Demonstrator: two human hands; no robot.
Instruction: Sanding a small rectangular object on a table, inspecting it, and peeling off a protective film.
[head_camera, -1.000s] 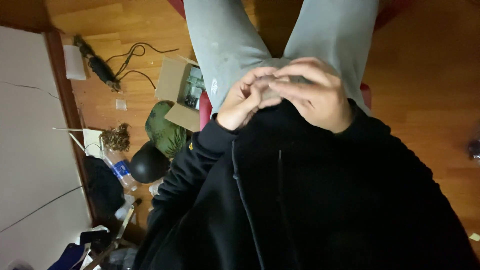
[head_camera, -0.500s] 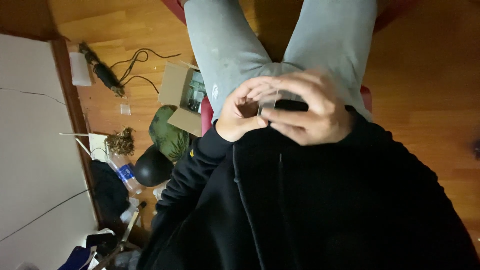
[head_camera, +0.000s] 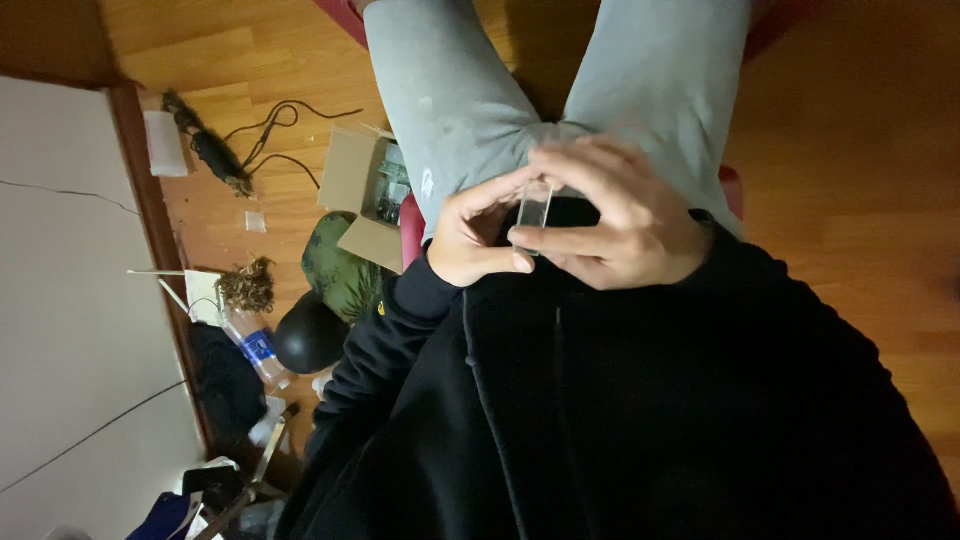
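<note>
From the head view, both hands meet over the lap, the left hand (head_camera: 475, 235) and right hand (head_camera: 620, 225) pinching a small clear strip (head_camera: 535, 205) between their fingers (head_camera: 520, 262), its long axis running upright away from the body.

We see a small clear block (head_camera: 535, 203), glassy or perhaps plastic, smooth and glossy; our black jacket (head_camera: 640, 400) is matt cloth, the trousers (head_camera: 450, 90) soft grey fabric, the floor (head_camera: 860, 200) polished wood, the box (head_camera: 352, 185) plain cardboard
</note>
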